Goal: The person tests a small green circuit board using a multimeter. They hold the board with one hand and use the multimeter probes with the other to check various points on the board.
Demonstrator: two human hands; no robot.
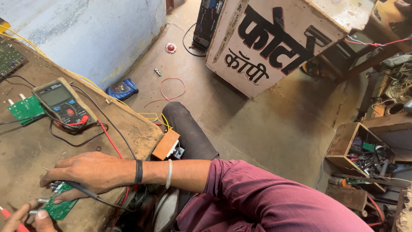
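Green circuit board held by two hands, right hand and left hand.

Soft daylight fills the scene, brightest toward twelve and one o'clock, where the pale floor and the top of the white box glare slightly. The blue wall at eleven o'clock is evenly lit. The white box casts a soft-edged shadow on the floor. The corner at three to five o'clock is dim. The wide lens bends straight edges near the borders. Focus is sharp throughout; the right hand at eight o'clock shows no blur.
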